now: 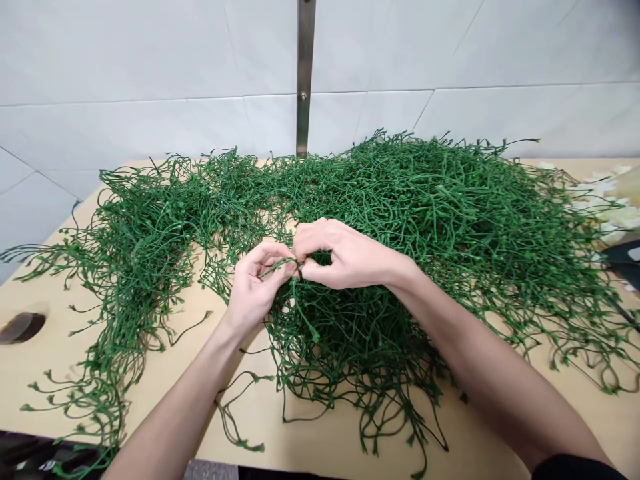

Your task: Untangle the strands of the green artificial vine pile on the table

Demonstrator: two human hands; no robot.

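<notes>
Over the middle of the table, my left hand (257, 283) pinches a thin green plastic stem (280, 265) between thumb and fingers. My right hand (340, 253) meets it fingertip to fingertip, its thumb and forefinger closed on the same stem. The exact spot where the fingertips meet is partly hidden. Beneath and in front of my hands lies a tangled heap of green artificial stems (350, 340) with small cup-like ends. A bigger pile of such stems (425, 193) rises behind my right hand. To the left, another long bunch (145, 247) runs toward the near edge.
The stems spread over a light wooden table (165, 393) that meets a white tiled wall (150, 60). A metal upright (305, 73) stands at the back. White artificial flowers (600, 193) and a black object (625, 260) lie far right. A dark round hole or disc (23, 327) shows at left.
</notes>
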